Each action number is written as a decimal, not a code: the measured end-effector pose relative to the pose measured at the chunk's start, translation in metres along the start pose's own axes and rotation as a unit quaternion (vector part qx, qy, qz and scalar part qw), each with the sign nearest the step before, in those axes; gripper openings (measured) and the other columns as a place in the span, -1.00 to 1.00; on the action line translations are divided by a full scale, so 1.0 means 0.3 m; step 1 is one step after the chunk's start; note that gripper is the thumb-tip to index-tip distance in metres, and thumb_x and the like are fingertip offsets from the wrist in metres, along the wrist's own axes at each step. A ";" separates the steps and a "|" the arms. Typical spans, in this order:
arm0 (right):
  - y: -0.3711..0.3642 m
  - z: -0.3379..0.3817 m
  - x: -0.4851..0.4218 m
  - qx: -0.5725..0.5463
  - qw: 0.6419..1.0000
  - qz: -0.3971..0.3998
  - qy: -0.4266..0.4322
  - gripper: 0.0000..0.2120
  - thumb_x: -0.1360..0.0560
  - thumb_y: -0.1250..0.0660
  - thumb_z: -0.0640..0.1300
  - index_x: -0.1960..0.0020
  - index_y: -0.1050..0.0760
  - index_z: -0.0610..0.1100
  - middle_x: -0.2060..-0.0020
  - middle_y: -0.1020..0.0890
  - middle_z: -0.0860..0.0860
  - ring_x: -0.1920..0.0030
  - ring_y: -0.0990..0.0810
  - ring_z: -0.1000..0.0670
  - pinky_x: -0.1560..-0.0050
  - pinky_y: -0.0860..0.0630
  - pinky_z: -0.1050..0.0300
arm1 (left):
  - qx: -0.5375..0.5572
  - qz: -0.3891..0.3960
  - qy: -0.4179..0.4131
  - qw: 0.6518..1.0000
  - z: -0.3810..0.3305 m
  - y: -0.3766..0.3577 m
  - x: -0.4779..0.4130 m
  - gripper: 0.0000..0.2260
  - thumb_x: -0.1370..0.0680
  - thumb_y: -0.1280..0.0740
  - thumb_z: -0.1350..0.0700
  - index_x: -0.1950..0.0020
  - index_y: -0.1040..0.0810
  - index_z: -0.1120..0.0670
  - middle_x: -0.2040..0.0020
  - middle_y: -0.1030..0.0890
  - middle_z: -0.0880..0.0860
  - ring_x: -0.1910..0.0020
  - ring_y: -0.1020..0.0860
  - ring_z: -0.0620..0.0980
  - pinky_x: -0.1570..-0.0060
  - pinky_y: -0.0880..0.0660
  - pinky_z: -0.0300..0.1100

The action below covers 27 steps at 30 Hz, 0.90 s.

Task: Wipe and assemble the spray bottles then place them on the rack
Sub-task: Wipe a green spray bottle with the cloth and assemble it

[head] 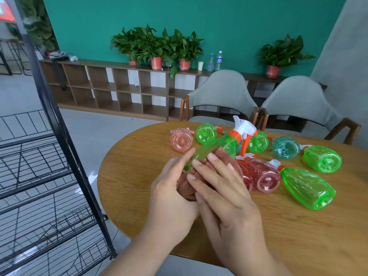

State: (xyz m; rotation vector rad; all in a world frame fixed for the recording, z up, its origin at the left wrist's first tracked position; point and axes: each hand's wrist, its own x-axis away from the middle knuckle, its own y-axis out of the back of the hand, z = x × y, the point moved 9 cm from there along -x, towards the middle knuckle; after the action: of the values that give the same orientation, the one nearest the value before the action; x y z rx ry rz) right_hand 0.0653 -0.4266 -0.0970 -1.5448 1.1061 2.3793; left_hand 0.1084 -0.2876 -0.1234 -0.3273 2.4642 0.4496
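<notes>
Green spray bottle (pixel 225 145) held in both hands above the near-left part of the table, tilted, white-and-orange trigger head (pixel 244 127) pointing up and away. Black wire rack (pixel 65 136) stands on the floor left of the table, just beside its edge, shelves sloping. Round wooden table (pixel 278 232) fills the lower right, with two grey chairs (pixel 221 90) at its far side. Low wooden shelf unit (pixel 119 86) runs along the teal wall, potted plants (pixel 157 46) on top. More bottles lie on their sides on the far and right part of the table: large green bottle (pixel 308 188) nearest on the right, red bottle (pixel 264 176) touching it on the left, teal bottle (pixel 285 147) further back, pink bottle (pixel 181 140) at the left end of the group; other green ones lie between. Left hand (pixel 171 188) grips the lower end of the green spray bottle, index finger stretched along its side. Right hand (pixel 225 192) grips the brown cloth (pixel 218 156) against the bottle body, fingers curled over the cloth, thumb hidden
</notes>
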 end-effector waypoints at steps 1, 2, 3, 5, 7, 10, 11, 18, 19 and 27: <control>0.007 -0.001 -0.007 0.002 1.000 -0.001 0.008 -0.65 -0.61 -0.46 -0.26 -0.37 -0.66 -0.09 -0.49 -0.56 0.01 -0.60 -0.42 -0.10 -0.54 -0.40 -0.29 | 0.003 -0.001 -0.006 1.000 -0.007 0.002 0.001 -0.26 -0.42 -0.65 0.27 -0.55 -0.52 -0.07 -0.37 -0.60 -0.16 -0.37 -0.60 -0.13 -0.28 -0.61 -0.09; 0.017 -0.007 -0.020 -0.002 1.000 -0.001 0.010 -0.66 -0.62 -0.44 -0.26 -0.38 -0.65 -0.10 -0.48 -0.57 0.00 -0.60 -0.42 -0.11 -0.54 -0.40 -0.29 | 0.008 -0.002 -0.015 1.000 -0.016 0.004 0.000 -0.24 -0.40 -0.66 0.25 -0.56 -0.52 -0.06 -0.38 -0.59 -0.16 -0.38 -0.60 -0.10 -0.28 -0.61 -0.08; 0.031 -0.020 -0.037 -0.014 1.000 -0.002 0.002 -0.66 -0.63 -0.42 -0.26 -0.40 -0.64 -0.12 -0.48 -0.57 -0.01 -0.60 -0.42 -0.11 -0.55 -0.39 -0.28 | 0.012 -0.002 -0.031 0.999 -0.031 0.005 0.000 -0.23 -0.39 -0.68 0.22 -0.56 -0.51 -0.03 -0.40 -0.58 -0.15 -0.38 -0.61 -0.08 -0.29 -0.61 -0.06; 0.064 -0.068 -0.069 -0.050 0.997 -0.016 -0.048 -0.67 -0.67 -0.36 -0.24 -0.42 -0.62 -0.13 -0.48 -0.57 0.02 -0.60 -0.42 -0.08 -0.58 -0.37 -0.21 | 0.002 0.005 -0.073 0.997 -0.065 0.003 0.001 -0.21 -0.37 -0.71 0.17 -0.57 -0.51 0.03 -0.42 -0.57 -0.11 -0.40 -0.60 -0.05 -0.32 -0.59 -0.04; 0.097 -0.126 -0.086 -0.076 0.989 -0.043 -0.115 -0.68 -0.70 -0.30 -0.20 -0.42 -0.62 -0.10 -0.47 -0.57 0.09 -0.60 -0.41 0.02 -0.60 -0.37 -0.13 | -0.033 0.009 -0.109 0.993 -0.093 -0.005 0.006 -0.22 -0.39 -0.71 0.12 -0.56 -0.51 0.05 -0.43 -0.56 -0.09 -0.43 -0.57 -0.03 -0.35 -0.56 -0.04; 0.095 -0.133 -0.084 -0.077 0.984 -0.061 -0.148 -0.67 -0.71 -0.27 -0.18 -0.43 -0.62 -0.09 -0.49 -0.56 0.12 -0.61 -0.39 0.05 -0.61 -0.35 -0.13 | -0.055 -0.001 -0.122 0.991 -0.095 -0.012 0.010 -0.25 -0.39 -0.71 0.11 -0.54 -0.53 0.07 -0.44 -0.56 -0.07 -0.45 -0.56 -0.01 -0.36 -0.55 -0.03; 0.075 -0.105 -0.075 -0.064 0.988 -0.052 -0.134 -0.66 -0.71 -0.28 -0.20 -0.45 -0.61 -0.10 -0.50 -0.55 0.10 -0.62 -0.38 0.02 -0.62 -0.33 -0.17 | -0.045 -0.008 -0.114 0.992 -0.081 -0.010 0.010 -0.27 -0.39 -0.70 0.13 -0.53 -0.55 0.06 -0.43 -0.57 -0.08 -0.44 -0.57 -0.01 -0.36 -0.56 -0.02; -0.019 0.035 -0.005 -0.048 0.998 -0.032 -0.008 -0.66 -0.70 -0.32 -0.27 -0.45 -0.58 -0.13 -0.52 -0.54 0.00 -0.62 -0.40 -0.10 -0.58 -0.35 -0.30 | 0.075 -0.045 -0.064 0.994 -0.037 0.032 0.003 -0.40 -0.50 -0.54 0.28 -0.54 -0.54 0.06 -0.42 -0.57 -0.06 -0.42 -0.60 0.02 -0.36 -0.56 -0.10; -0.012 0.024 -0.016 -0.057 0.998 -0.037 -0.016 -0.65 -0.68 -0.34 -0.32 -0.45 -0.57 -0.16 -0.52 -0.54 -0.03 -0.62 -0.39 -0.12 -0.58 -0.34 -0.32 | 0.059 -0.048 -0.062 0.995 -0.043 0.035 0.001 -0.36 -0.47 -0.59 0.29 -0.54 -0.54 0.05 -0.42 -0.57 -0.08 -0.41 -0.60 -0.01 -0.34 -0.56 -0.17; 0.051 -0.065 -0.054 -0.112 0.975 -0.110 -0.160 -0.57 -0.69 -0.26 -0.23 -0.55 -0.48 -0.14 -0.65 -0.36 0.01 -0.68 -0.25 -0.08 -0.65 -0.25 -0.10 | -0.037 -0.055 -0.134 0.989 -0.116 0.026 0.021 -0.27 -0.43 -0.70 0.06 -0.54 -0.49 0.01 -0.48 -0.54 -0.11 -0.49 -0.53 -0.03 -0.42 -0.51 -0.11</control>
State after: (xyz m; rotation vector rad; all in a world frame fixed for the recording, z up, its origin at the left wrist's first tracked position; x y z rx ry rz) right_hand 0.0809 -0.4451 -0.0801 -1.2004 0.5887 2.5427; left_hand 0.0827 -0.2947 -0.0990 -0.4028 2.1601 0.5037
